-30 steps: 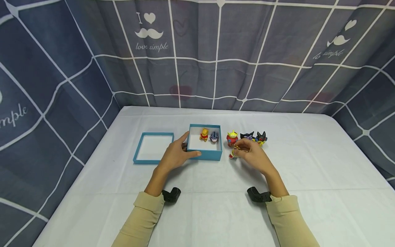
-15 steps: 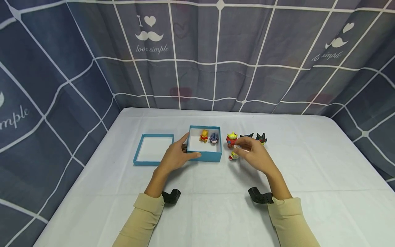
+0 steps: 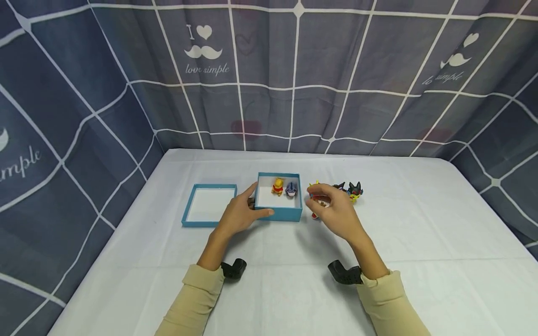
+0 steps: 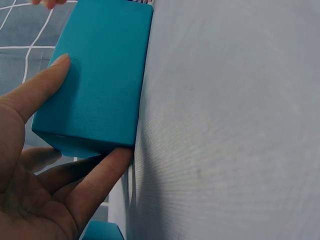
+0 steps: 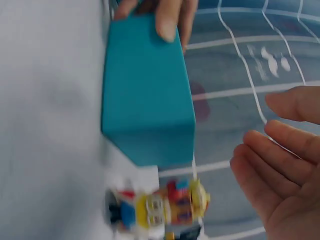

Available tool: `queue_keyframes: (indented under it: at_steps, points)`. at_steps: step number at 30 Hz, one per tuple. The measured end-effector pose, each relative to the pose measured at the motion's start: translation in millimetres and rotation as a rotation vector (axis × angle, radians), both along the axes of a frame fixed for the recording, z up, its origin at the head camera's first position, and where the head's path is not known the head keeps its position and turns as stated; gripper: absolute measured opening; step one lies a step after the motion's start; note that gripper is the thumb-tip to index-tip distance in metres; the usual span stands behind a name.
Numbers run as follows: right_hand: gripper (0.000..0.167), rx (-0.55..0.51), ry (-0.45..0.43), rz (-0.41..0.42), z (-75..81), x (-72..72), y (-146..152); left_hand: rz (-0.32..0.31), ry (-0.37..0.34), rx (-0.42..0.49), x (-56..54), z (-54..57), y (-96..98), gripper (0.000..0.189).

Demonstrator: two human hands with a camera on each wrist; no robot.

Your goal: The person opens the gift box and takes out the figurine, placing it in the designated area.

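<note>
Along the bench [image 3: 269, 289]'s far half, a blue lid [image 3: 206, 224] lies leftmost, then the left hand [image 3: 241, 207] grips a blue box [image 3: 281, 214] containing two figurines [image 3: 277, 187], while the right hand [image 3: 337, 210], thumb and fingers apart, partly hides other figurines [image 3: 355, 190].

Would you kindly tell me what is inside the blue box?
Inside the blue box are a yellow-and-red figurine and, to its right, a bluish-purple figurine. The box's near side covers the floor directly behind it, so that strip is hidden.

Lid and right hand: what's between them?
The left hand and the box it grips, as the head view shows.
</note>
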State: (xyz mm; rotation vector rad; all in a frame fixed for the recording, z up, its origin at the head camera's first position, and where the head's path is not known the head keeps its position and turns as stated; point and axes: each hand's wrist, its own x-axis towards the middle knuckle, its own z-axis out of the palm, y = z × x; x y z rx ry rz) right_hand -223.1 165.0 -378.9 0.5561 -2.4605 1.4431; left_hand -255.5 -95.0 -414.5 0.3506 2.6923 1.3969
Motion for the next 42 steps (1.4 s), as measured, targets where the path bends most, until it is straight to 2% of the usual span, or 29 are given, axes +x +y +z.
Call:
queue_keyframes:
  at_steps: [12,18,24,31,37,42]
  points:
    - [0.026,-0.005,0.104,-0.032,-3.5,4.6,-50.2,0.013,-0.018,0.006,0.1,1.3,0.4,0.097]
    - [0.022,0.003,0.125,-0.074,0.3,-3.5,-65.4,-0.001,-0.021,0.01,-0.6,0.1,1.6,0.098]
    - [0.026,0.079,0.062,-0.093,3.8,-25.2,-72.6,0.011,-0.012,0.001,-2.1,-0.3,1.7,0.099]
    - [0.031,0.097,-0.043,-0.111,6.2,-48.2,-75.3,0.013,-0.025,0.017,-2.7,2.9,1.2,0.098]
    - [0.035,0.126,-0.122,-0.117,3.4,-61.3,-80.7,0.013,-0.03,0.02,-2.2,2.1,-0.1,0.098]
    - [0.034,0.116,-0.142,-0.132,-5.1,-67.0,-84.6,0.012,-0.026,0.027,-2.9,0.3,-0.6,0.098]
